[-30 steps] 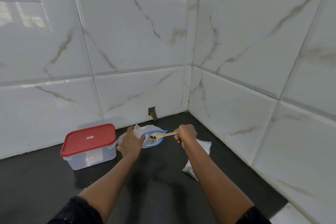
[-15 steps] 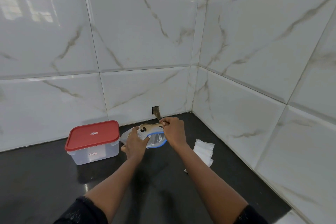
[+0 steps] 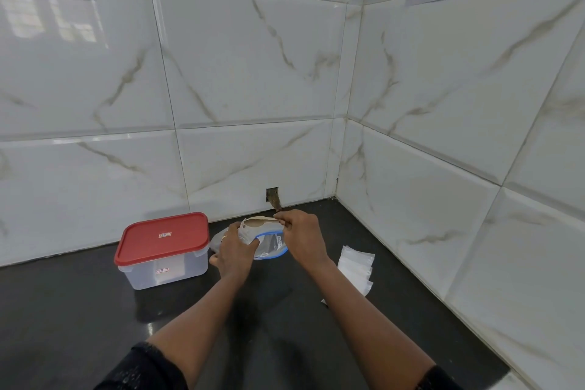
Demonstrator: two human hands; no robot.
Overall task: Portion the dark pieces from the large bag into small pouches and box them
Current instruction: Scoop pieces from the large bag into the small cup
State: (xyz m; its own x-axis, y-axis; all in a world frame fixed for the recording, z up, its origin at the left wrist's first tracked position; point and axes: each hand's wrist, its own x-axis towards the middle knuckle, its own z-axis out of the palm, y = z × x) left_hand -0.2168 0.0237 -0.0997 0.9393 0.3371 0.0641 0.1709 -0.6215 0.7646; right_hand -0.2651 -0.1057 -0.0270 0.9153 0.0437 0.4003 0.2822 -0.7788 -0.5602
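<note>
The left hand [image 3: 235, 247] grips a pouch [image 3: 250, 229], the right hand [image 3: 302, 236] tips a spoon [image 3: 264, 221] in — pieces may spill onto the bench [image 3: 95, 320] if the mouth folds.

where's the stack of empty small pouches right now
In the head view the stack of small pouches lies on the dark counter right of the right hand, near the right tiled wall.

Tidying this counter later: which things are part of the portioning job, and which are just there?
In the job:
small pouch in left hand
wooden spoon in right hand
large bag
spare pouches
red-lidded box

Just there:
wall hole
</note>
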